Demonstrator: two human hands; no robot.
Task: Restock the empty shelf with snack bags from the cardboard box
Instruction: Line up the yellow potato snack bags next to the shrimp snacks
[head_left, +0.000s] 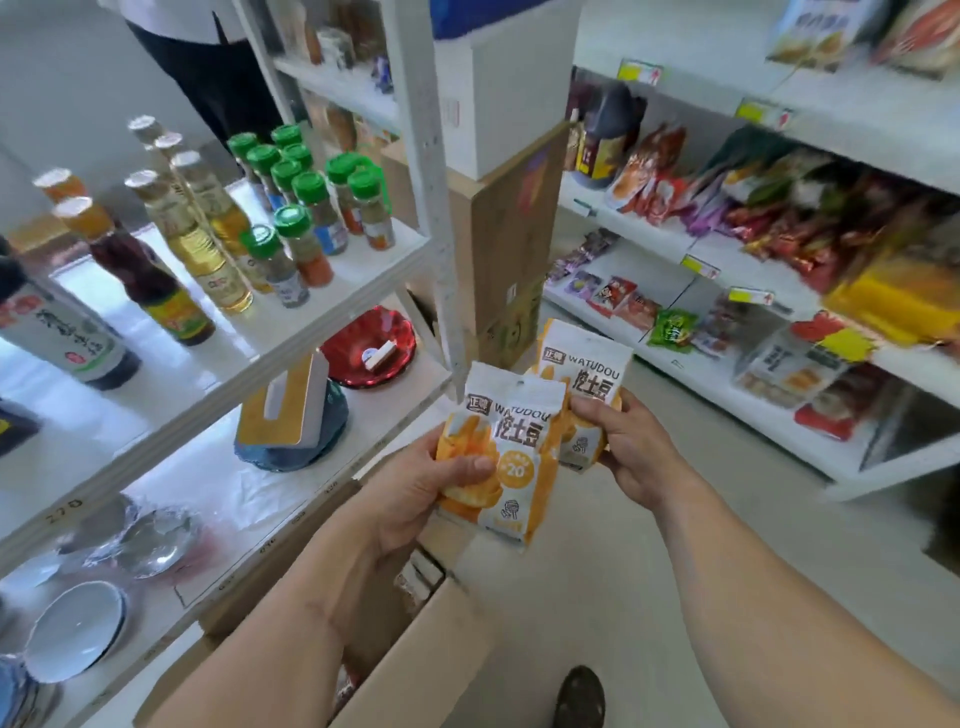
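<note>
Two snack bags are up in the air, one in each hand. Left hand grips the near bag; right hand pinches the far bag. Cardboard box sits at six o'clock. Carry them gently to the snack shelf at two o'clock and stand them upright.

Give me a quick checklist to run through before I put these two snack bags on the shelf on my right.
1. Left hand grips the front snack bag: ok.
2. Right hand grips the rear snack bag: ok.
3. Bags face label forward and upright: ok.
4. Bare spot on the right shelf, between the snack packs: ok, though the picture is blurred there.
5. Cardboard box is open below for the next bags: ok.
6. More bags left in the box: cannot tell.
</note>
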